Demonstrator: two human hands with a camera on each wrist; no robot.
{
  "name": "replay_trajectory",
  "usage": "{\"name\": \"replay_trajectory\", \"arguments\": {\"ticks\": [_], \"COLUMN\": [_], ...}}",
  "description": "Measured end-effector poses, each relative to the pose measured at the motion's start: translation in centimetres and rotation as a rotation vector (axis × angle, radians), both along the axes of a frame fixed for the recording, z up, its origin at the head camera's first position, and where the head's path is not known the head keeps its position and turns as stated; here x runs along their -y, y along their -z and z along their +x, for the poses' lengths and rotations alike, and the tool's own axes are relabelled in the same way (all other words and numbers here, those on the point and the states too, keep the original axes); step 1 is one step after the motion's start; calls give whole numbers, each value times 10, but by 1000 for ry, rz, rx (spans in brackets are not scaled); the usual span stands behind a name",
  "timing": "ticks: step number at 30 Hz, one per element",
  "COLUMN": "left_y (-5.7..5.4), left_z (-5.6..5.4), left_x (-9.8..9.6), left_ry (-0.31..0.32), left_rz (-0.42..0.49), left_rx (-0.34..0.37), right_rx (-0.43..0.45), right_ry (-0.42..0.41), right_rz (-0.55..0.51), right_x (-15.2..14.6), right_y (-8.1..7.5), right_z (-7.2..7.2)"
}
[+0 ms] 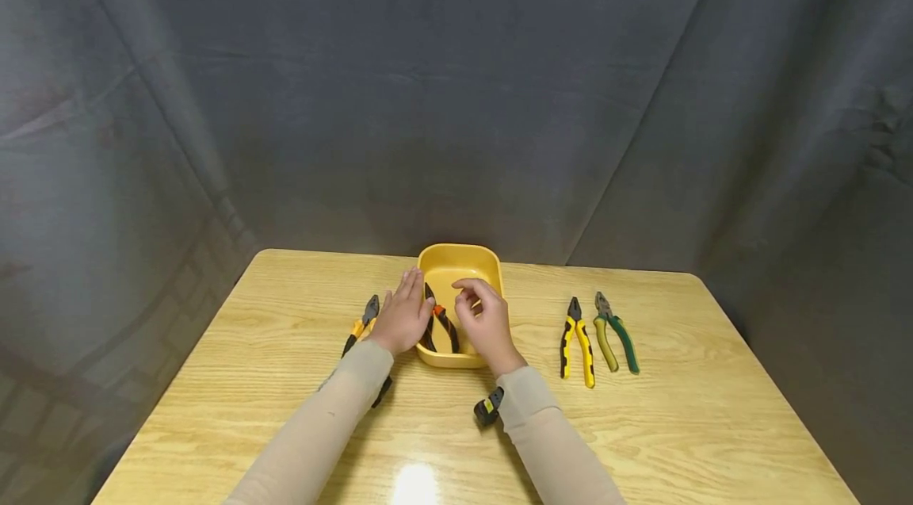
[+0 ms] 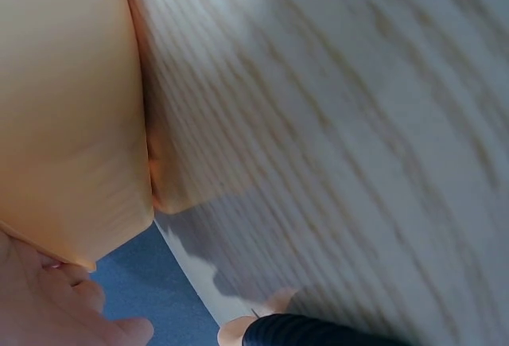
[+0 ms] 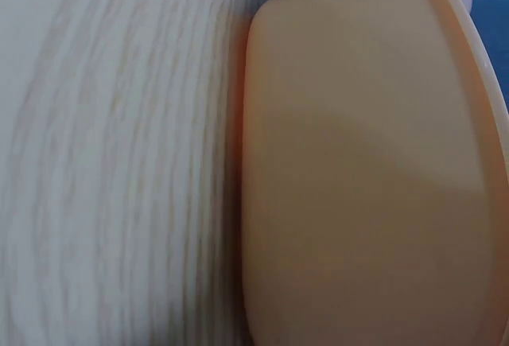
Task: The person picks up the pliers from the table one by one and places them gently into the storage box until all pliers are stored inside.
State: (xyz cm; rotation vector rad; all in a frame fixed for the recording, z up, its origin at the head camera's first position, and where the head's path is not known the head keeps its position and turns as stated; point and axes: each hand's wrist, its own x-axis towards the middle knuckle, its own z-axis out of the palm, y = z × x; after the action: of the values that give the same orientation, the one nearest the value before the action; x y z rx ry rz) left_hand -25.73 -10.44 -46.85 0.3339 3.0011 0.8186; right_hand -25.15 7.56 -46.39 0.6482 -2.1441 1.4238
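A yellow plastic tray [image 1: 460, 361] stands at the far middle of the table. Inside, along its left wall, lie pliers with black-and-orange handles [image 1: 444, 324]. My left hand [image 1: 403, 316] rests at the tray's left rim, fingers straight and pointing away. Over the tray's right side is my right hand [image 1: 487, 324], its fingers loosely bent and nothing visible between them. The left wrist view shows the tray's outer wall [image 2: 71, 107] with left-hand fingers [image 2: 60, 302] beside it. In the right wrist view the opposite wall [image 3: 358, 155] fills much of the picture.
Left of the tray, partly behind the left arm, lie orange-and-black pliers [image 1: 370, 309]. A black tape measure [image 1: 488, 407] sits beside the right sleeve. To the right lie yellow-and-black pliers [image 1: 585, 354] and green-handled pliers [image 1: 625, 345]. A grey curtain [image 1: 456, 109] hangs behind the table.
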Motion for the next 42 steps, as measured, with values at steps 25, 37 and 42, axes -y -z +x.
{"name": "replay_trajectory", "arguments": {"ticks": [25,37,42], "left_y": [-2,-3,-1], "left_z": [3,2,0], "left_x": [1,1,0], "left_ry": [3,6,11], "left_rz": [26,29,22], "left_rx": [19,30,21], "right_rx": [227,244,255], "right_ry": [101,116,136], "right_rz": [-84,-61,-57], "right_x": [-28,-45,-53], "right_y": [-6,-22,-21], "right_z": [9,21,24]}}
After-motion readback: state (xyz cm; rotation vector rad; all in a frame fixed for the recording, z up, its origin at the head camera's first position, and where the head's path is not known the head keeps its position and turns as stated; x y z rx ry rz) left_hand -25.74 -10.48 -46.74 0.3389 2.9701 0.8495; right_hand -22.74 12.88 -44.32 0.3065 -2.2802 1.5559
